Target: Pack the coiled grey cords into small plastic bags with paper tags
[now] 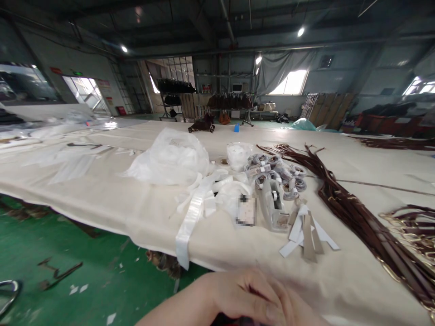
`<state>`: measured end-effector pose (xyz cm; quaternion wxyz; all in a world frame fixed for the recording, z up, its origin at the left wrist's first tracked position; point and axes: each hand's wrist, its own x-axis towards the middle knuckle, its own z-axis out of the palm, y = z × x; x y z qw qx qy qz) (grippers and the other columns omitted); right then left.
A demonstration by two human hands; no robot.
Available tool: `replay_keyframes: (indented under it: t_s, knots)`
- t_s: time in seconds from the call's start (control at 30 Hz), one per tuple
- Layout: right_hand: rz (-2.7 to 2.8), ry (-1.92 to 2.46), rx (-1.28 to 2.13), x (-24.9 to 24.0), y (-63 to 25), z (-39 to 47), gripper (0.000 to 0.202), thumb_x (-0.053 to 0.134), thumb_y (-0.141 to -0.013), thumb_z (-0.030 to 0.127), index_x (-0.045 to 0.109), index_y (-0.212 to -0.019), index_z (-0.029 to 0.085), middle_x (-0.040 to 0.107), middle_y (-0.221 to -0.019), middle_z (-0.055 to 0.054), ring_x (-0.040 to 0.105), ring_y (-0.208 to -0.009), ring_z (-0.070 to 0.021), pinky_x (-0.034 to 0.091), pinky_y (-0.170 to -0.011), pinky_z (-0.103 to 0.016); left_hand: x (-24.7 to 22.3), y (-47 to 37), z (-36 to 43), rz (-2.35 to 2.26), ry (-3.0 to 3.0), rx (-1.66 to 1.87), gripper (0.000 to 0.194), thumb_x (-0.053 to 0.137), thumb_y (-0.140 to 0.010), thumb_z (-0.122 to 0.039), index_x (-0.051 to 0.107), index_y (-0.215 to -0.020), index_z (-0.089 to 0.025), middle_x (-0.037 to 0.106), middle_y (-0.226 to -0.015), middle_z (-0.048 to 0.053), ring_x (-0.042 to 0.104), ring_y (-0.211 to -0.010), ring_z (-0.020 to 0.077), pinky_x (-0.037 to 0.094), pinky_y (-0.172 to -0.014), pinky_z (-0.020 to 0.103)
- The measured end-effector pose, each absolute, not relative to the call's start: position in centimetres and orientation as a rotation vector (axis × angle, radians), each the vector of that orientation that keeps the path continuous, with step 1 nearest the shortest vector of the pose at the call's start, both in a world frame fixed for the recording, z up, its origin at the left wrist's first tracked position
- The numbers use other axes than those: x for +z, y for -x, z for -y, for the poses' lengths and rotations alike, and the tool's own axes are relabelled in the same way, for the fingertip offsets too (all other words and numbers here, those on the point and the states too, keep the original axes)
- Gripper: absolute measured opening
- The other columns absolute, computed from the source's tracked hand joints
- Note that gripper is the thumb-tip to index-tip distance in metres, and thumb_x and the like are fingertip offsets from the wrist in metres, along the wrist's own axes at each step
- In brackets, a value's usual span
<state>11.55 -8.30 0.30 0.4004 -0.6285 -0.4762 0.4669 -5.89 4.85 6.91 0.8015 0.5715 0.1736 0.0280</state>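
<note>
Tape dispenser (273, 206) mid-table (102, 199) — plastic bag (170, 158) behind-left, straps (353, 213) to its right.

A small dark item with a reddish edge (238, 320) sits at the very bottom of the view, clasped under the curled fingers of the two hands, left hand (234, 294) over right hand (299, 308). Only a sliver shows between the fingers; its shape cannot be told.

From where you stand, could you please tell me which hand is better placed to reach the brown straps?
Probably the right hand: the brown straps lie to the right on the table, nearer that hand, while the left hand would have to cross over.
</note>
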Motion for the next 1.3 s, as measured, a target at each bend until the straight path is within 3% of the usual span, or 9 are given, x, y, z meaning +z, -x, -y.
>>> replay_keyframes:
  t_s: [0.1, 0.17, 0.27, 0.4, 0.67, 0.93, 1.07, 1.13, 1.3]
  knots:
    - [1.292, 1.714, 1.086, -0.8, -13.9, 8.3, 0.026, 0.059, -0.088, 0.038, 0.076, -0.101, 0.023, 0.080, -0.087, -0.005, 0.073, -0.089, -0.0285, 0.057, -0.084, -0.038, 4.7, 6.3, -6.0, -0.257, -1.211, 0.223, 0.067, 0.068, -0.079, -0.069, 0.069, -0.124, -0.019, 0.058, -0.137, 0.014, 0.051, -0.131, 0.0332, 0.037, -0.111, 0.047]
    - [1.393, 1.914, 0.904, -2.1, -15.9, 8.8, 0.031, 0.052, -0.086, 0.029, 0.075, -0.106, 0.022, 0.080, -0.096, -0.007, 0.073, -0.093, -0.0310, 0.057, -0.087, -0.041, 2.2, 6.6, -5.9, -0.368, -1.084, 0.204, 0.080, 0.063, -0.079, -0.075, 0.058, -0.137, -0.020, 0.059, -0.134, 0.015, 0.053, -0.127, 0.0309, 0.034, -0.113, 0.051]
    - [1.500, 2.142, 0.697, -4.4, -17.7, 9.9, 0.042, 0.042, -0.086, 0.023, 0.072, -0.115, 0.023, 0.078, -0.113, -0.010, 0.073, -0.103, -0.0330, 0.056, -0.093, -0.048, -1.5, 7.0, -4.8, -0.407, -1.045, -0.032, 0.086, 0.072, -0.066, -0.079, 0.065, -0.127, -0.018, 0.068, -0.105, 0.010, 0.064, -0.101, 0.0249, 0.040, -0.106, 0.046]
    - [1.609, 2.157, 0.689, -6.5, -17.2, 11.0, 0.054, 0.036, -0.086, 0.016, 0.066, -0.130, 0.023, 0.070, -0.132, -0.009, 0.067, -0.120, -0.0293, 0.051, -0.105, -0.048, -3.7, 7.6, -3.3, -0.384, -1.199, -0.193, 0.081, 0.081, -0.047, -0.080, 0.073, -0.103, -0.020, 0.064, -0.086, 0.000, 0.056, -0.077, 0.0148, 0.045, -0.084, 0.031]
    - [1.724, 2.163, 0.568, -7.8, -18.7, 12.3, 0.076, 0.032, -0.080, 0.001, 0.047, -0.149, 0.028, 0.059, -0.145, -0.006, 0.060, -0.130, -0.0237, 0.051, -0.108, -0.041, -4.3, 8.5, -3.1, -0.490, -1.280, -0.333, 0.076, 0.066, -0.049, -0.093, 0.063, -0.068, -0.020, 0.052, -0.063, -0.004, 0.041, -0.057, 0.0110, 0.031, -0.058, 0.025]
    - [2.022, 2.052, 0.282, -9.5, -15.6, 11.7, 0.084, 0.035, -0.080, -0.007, 0.035, -0.154, 0.033, 0.076, -0.109, -0.006, 0.075, -0.097, -0.0228, 0.064, -0.086, -0.037, -3.7, 7.3, -2.6, -0.493, -1.183, -0.271, 0.065, 0.075, -0.058, -0.079, 0.066, -0.075, -0.017, 0.047, -0.047, -0.008, 0.037, -0.044, 0.0079, 0.024, -0.049, 0.024]
    - [2.014, 2.008, -0.134, -9.4, -15.7, 11.8, 0.097, 0.034, -0.076, -0.010, 0.005, -0.161, 0.028, 0.073, -0.124, -0.010, 0.074, -0.106, -0.0217, 0.064, -0.087, -0.036, -3.7, 7.0, -2.7, -0.530, -1.085, -0.274, 0.064, 0.083, -0.050, -0.073, 0.066, -0.072, -0.015, 0.048, -0.047, -0.007, 0.034, -0.044, 0.0060, 0.022, -0.048, 0.024]
    - [2.055, 1.977, -0.229, -8.7, -15.6, 11.9, 0.099, 0.037, -0.074, -0.008, 0.003, -0.161, 0.024, 0.073, -0.123, -0.012, 0.074, -0.105, -0.0233, 0.065, -0.086, -0.037, -4.0, 7.1, -3.0, -0.589, -1.115, -0.333, 0.069, 0.085, -0.043, -0.074, 0.067, -0.073, -0.015, 0.049, -0.050, -0.007, 0.035, -0.044, 0.0059, 0.023, -0.047, 0.023]
    - [2.174, 1.798, -0.389, -7.4, -13.3, 11.4, 0.102, 0.042, -0.069, -0.005, 0.001, -0.160, 0.012, 0.077, -0.085, -0.007, 0.076, -0.074, -0.0254, 0.068, -0.067, -0.039, -4.8, 7.8, -3.3, -0.659, -1.255, -0.437, 0.074, 0.081, -0.041, -0.080, 0.069, -0.078, -0.017, 0.050, -0.054, -0.006, 0.037, -0.044, 0.0073, 0.023, -0.043, 0.022]
